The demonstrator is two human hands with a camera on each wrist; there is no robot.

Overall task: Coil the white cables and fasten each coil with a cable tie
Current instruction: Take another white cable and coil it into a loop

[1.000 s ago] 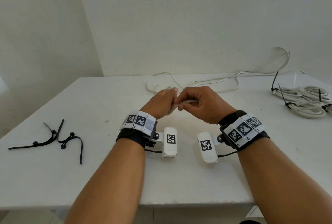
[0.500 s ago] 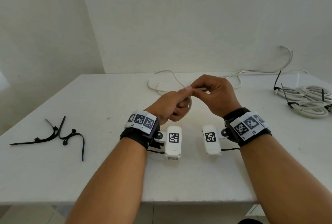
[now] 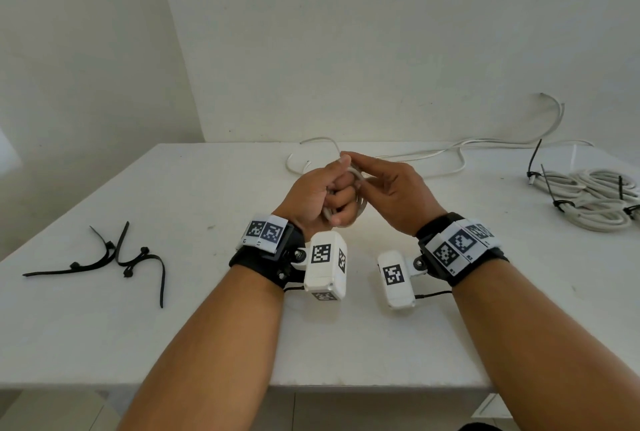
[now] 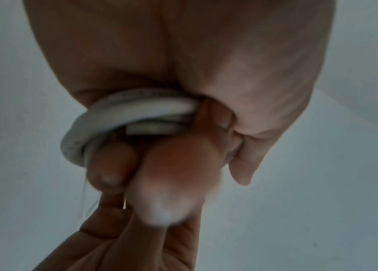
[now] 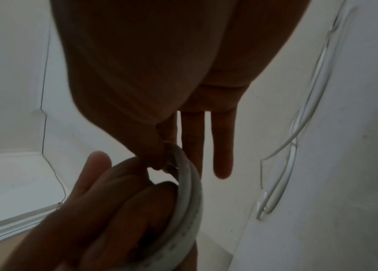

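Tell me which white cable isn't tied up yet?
The white cable being wound in the left hand, trailing loose across the table; the coils at the right already wear black ties.

Both hands meet above the middle of the desk, left hand just left of the right hand, touching, with a small cable coil between them. Behind them, loose cable trails along the back edge toward the right. Far right, the tied coils lie in a heap. Far left, well apart, the cable ties lie on the desk.
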